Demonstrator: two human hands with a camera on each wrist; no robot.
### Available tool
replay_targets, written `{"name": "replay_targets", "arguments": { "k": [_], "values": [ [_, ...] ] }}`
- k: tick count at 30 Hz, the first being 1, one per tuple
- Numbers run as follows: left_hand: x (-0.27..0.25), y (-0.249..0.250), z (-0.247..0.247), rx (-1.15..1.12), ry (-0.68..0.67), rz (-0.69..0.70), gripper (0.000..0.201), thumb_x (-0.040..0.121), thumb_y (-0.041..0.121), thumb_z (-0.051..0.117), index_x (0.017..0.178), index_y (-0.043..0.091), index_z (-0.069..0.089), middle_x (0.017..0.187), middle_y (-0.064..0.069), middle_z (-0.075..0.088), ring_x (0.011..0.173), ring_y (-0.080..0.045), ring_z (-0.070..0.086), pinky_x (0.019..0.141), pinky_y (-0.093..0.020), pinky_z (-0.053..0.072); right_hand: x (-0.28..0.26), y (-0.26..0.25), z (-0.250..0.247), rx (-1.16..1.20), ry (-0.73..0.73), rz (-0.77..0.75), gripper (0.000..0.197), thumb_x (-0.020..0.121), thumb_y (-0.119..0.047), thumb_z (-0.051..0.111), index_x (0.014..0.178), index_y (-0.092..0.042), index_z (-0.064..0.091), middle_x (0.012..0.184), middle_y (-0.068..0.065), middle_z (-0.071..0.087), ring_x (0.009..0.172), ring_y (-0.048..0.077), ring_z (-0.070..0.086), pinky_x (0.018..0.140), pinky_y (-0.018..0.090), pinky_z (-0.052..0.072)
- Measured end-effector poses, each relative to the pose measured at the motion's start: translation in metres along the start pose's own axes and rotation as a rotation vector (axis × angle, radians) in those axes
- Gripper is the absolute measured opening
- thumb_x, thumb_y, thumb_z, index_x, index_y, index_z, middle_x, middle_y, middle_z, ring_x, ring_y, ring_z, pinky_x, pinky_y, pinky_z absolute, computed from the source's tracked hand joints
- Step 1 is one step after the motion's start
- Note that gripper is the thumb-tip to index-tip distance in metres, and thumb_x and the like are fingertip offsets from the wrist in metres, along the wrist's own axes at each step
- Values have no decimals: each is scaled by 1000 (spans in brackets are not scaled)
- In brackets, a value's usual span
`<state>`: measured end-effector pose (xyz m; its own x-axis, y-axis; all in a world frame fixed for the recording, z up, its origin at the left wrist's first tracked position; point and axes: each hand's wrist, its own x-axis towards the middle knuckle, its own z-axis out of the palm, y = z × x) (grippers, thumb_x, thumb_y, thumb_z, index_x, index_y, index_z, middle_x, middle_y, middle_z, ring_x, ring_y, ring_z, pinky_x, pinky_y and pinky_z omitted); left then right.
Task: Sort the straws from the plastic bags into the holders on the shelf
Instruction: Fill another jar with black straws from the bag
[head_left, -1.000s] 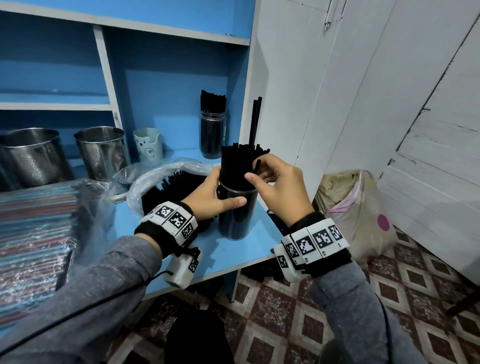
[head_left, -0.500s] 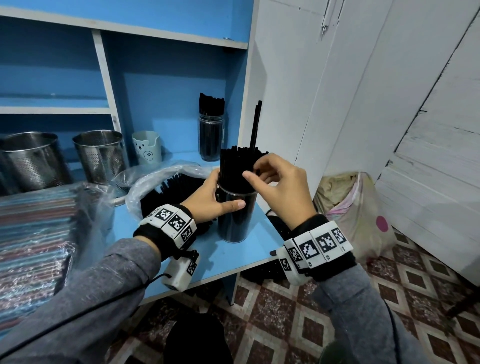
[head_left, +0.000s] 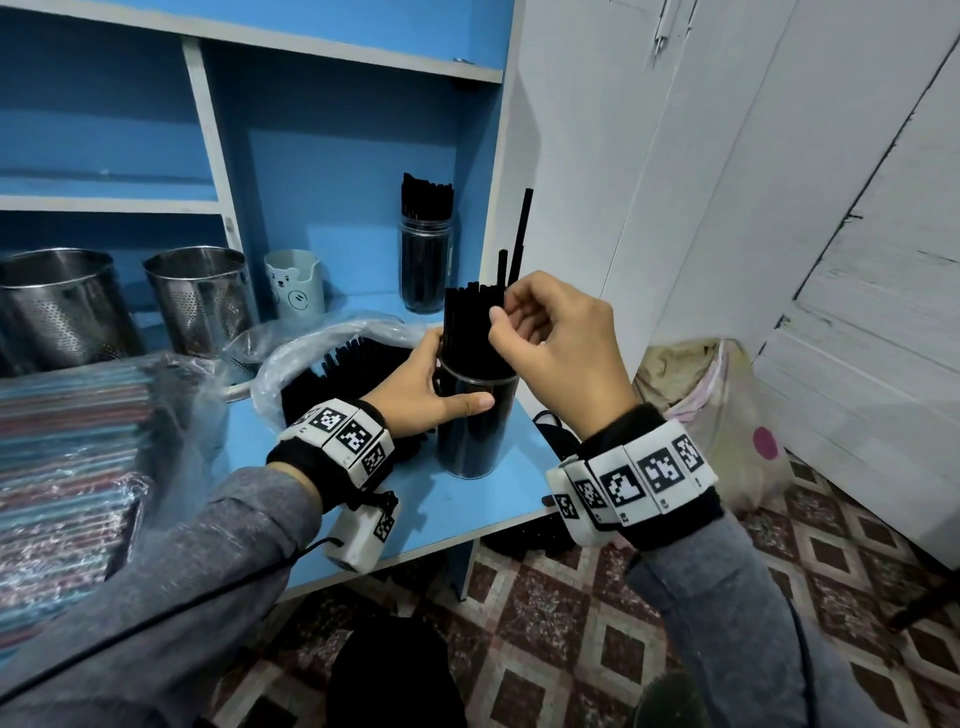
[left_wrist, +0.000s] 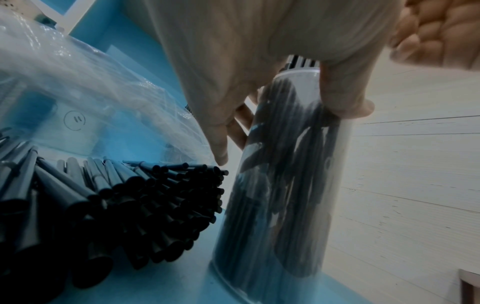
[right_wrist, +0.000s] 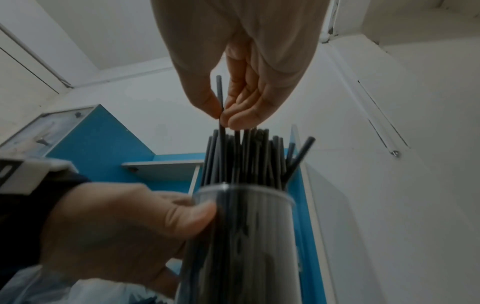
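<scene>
A clear jar holder (head_left: 475, 436) packed with black straws stands at the shelf's front right corner. My left hand (head_left: 423, 389) grips it just below the rim, thumb toward me. My right hand (head_left: 501, 317) hovers over the bundle and pinches one black straw (head_left: 502, 267) between thumb and fingertips. A taller straw (head_left: 522, 234) sticks up beside it. The right wrist view shows the pinch (right_wrist: 223, 117) just above the straw tops, over the jar (right_wrist: 246, 236). Beside the jar (left_wrist: 280, 205) lies an opened plastic bag of black straws (left_wrist: 130, 205), also seen from the head (head_left: 353, 358).
At the back stand a second jar of black straws (head_left: 426, 270), a pale bear cup (head_left: 293, 283) and two perforated metal holders (head_left: 200, 296). A bag of coloured straws (head_left: 67, 441) fills the left. A white cabinet wall (head_left: 597, 156) rises right of the jar.
Two straws stood high out of the jar; one now sits much lower. My right hand has shifted its fingertips onto it. The left hand keeps its hold on the jar.
</scene>
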<state>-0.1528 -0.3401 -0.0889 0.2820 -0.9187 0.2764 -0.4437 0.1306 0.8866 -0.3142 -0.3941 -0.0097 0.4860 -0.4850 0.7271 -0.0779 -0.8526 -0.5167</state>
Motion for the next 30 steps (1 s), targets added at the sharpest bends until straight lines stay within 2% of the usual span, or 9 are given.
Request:
{"name": "replay_targets", "arguments": {
  "k": [6,8,11,15,20,22,23,26,30],
  "values": [
    [0,-1,0,-3,-1,4,85,78,15,81,145,12,29,137,0,53,127,-7,50,108,-20,37,-20,25,16,-8,92,100,11,86,-10,68,79,-5,63,68,2,61,58,11,53,59,16,46],
    [1,-1,0,-1,0,4,84,78,15,81,144,12,30,136,-1,53,127,-7,50,108,-20,37,-26,30,20,-6,72,125,12,86,-9,68,77,-4,63,65,0,58,56,9,50,58,12,43],
    [1,-1,1,-4,5,2,82,78,14,80,143,11,31,134,-3,54,127,-10,51,110,-26,38,-34,34,24,-7,37,148,13,86,-8,68,76,-2,63,64,1,57,56,12,50,58,13,42],
    [0,-1,1,4,6,6,80,79,15,80,142,12,32,132,-1,55,125,-8,52,106,-20,39,-35,32,22,-17,-2,119,12,86,-9,69,77,-3,65,66,3,61,59,15,54,59,12,43],
    [1,-4,1,-18,7,1,81,79,14,80,143,14,31,132,4,54,122,-2,52,107,-21,38,-16,27,3,40,-36,86,15,86,-18,72,75,-8,68,66,3,65,61,16,57,60,15,44],
    [3,-6,1,-23,4,10,81,78,15,80,142,16,30,131,7,53,120,3,50,108,-20,38,-4,21,-4,97,23,47,7,87,-17,70,84,-11,68,70,4,64,64,17,57,61,17,46],
    [3,-7,1,-25,-1,11,82,78,16,80,142,18,30,133,7,52,122,3,50,108,-20,37,2,18,-7,120,54,20,5,88,-15,69,92,-12,67,72,4,63,65,17,57,63,18,48],
    [5,-8,1,-25,-6,16,84,78,18,80,144,20,28,139,4,50,129,-5,46,110,-24,34,20,13,-10,110,68,-58,22,87,-9,67,109,-12,65,82,4,62,75,17,60,73,27,54],
    [5,-10,1,-35,-5,25,81,77,18,81,141,20,30,136,6,51,127,-2,48,107,-19,35,27,12,-5,62,42,-105,19,86,-3,67,104,-7,66,84,3,64,77,18,62,77,34,55]
  ]
}}
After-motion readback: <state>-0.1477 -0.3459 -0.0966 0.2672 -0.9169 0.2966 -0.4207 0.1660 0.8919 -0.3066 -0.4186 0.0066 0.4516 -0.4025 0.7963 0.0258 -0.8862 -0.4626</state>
